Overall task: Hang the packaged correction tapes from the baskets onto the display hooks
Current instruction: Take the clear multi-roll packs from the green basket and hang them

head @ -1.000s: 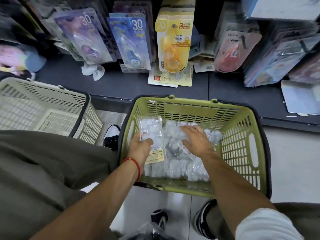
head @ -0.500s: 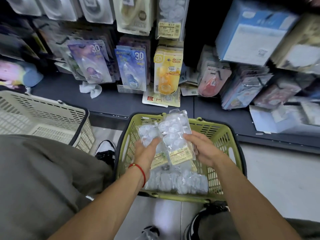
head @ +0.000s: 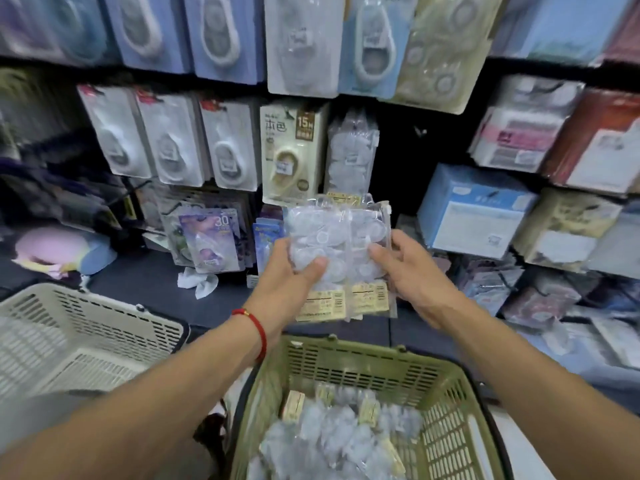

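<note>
I am holding 2 clear packs of correction tape [head: 337, 251] up in front of the display rack [head: 228, 143], above the green basket [head: 446, 407]. My left hand [head: 287, 275] is gripping the left pack, thumb pressing across its front. My right hand [head: 412, 275] is pinching the right pack's edge. More packs [head: 329, 441] are lying in the green basket; motion blur is hiding their count. A beige basket [head: 79, 341] is sitting to the left.
</note>
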Motion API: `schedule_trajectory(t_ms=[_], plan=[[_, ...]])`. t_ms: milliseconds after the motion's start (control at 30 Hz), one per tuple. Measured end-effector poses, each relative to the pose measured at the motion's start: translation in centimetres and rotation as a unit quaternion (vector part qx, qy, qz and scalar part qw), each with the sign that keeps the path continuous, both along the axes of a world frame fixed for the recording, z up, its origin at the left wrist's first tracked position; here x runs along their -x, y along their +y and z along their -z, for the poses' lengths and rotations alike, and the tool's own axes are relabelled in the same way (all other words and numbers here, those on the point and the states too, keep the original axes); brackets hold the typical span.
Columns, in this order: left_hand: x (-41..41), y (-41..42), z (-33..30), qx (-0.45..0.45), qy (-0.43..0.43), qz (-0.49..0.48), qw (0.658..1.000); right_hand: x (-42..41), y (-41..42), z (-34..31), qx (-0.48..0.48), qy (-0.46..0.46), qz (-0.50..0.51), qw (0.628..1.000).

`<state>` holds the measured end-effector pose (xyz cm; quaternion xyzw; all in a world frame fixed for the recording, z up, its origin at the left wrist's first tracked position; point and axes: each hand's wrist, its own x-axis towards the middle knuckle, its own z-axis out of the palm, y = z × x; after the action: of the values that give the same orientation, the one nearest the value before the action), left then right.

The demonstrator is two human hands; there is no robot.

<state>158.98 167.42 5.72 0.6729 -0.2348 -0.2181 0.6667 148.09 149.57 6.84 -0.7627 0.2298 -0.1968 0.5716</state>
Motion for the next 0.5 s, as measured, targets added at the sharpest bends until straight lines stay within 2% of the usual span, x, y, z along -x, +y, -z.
schedule_trajectory(t_ms=[100,200,367,500], plan=[[-3.5,-0.6,-3.8,-0.006,-0.117,-0.028,0.993,-1.7,-0.3,-3.1,0.014,-0.067,0.048,0.996],[-5.7,-0.6,-5.4,0.003,-0.162,-0.067,0.985,-3.2,-0.7,-5.1,0.072,-0.082,0.053,0.993],[-6.9,-1.0,-4.1,0.032,-0.134,-0.164,0.977,-5.9,-1.5,-6.1,0.1,-0.116,0.057,0.987],[-7.7,-1.3,-4.4,0.06,-0.102,-0.181,0.976,-7.6,-1.9,-6.2,0.096,-0.144,0.066,0.983]])
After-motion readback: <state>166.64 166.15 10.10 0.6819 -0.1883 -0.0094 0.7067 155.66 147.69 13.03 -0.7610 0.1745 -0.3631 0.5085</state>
